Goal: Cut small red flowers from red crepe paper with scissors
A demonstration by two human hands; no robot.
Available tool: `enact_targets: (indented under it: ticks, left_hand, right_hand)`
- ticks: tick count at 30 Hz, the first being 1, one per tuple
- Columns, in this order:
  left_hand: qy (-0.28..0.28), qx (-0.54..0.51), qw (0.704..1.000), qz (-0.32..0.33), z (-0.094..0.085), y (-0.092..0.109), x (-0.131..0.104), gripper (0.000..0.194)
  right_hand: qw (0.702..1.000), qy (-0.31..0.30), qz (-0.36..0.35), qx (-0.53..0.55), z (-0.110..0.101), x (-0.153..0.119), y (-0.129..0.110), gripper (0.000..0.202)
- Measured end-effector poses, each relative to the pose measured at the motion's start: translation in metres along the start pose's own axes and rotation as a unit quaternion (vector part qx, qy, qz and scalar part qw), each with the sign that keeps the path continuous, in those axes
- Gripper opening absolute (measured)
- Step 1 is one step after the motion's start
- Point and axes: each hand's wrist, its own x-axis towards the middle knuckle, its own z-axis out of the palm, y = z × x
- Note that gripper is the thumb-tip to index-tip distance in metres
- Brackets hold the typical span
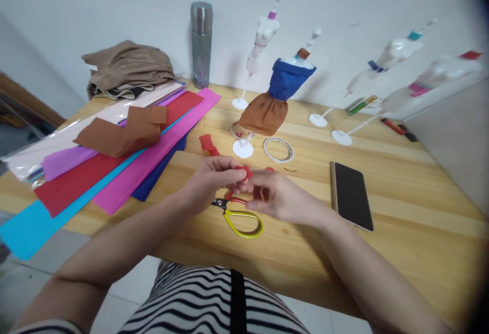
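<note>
My left hand pinches a small crumpled piece of red crepe paper between thumb and fingertips. Close against it is my right hand, its fingers curled; blur and overlap hide whether they grip the paper. Under the hands lie scissors with one yellow and one red handle, blades to the left. A red paper scrap lies just beyond my left hand. Behind stands a small white mannequin dressed in a blue paper top and a gathered brown paper skirt.
Folded coloured paper and a brown piece lie left, below brown cloth. A thermos stands at the back. A tape roll, a phone and bare mannequins are also on the table.
</note>
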Motion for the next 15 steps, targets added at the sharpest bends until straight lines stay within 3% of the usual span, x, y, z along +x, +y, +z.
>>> enact_targets:
  ticks: [3,5,9,15]
  left_hand:
    - [0.033,-0.038,0.999,0.015,0.003,0.001,-0.001,0.023]
    - [0.052,-0.053,0.997,0.024,0.005,0.002,-0.002,0.024]
    - [0.092,-0.081,0.992,0.034,0.006,0.002,-0.001,0.022]
    - [0.137,-0.098,0.983,0.072,0.006,0.006,-0.001,0.022]
  right_hand:
    - [0.972,-0.061,-0.019,-0.227,0.012,-0.002,0.002,0.059]
    - [0.953,-0.064,-0.027,-0.294,0.021,-0.003,0.005,0.072]
    - [0.951,-0.103,-0.033,-0.289,0.024,-0.003,0.004,0.065]
    - [0.973,-0.067,0.017,-0.222,-0.005,-0.008,-0.003,0.053]
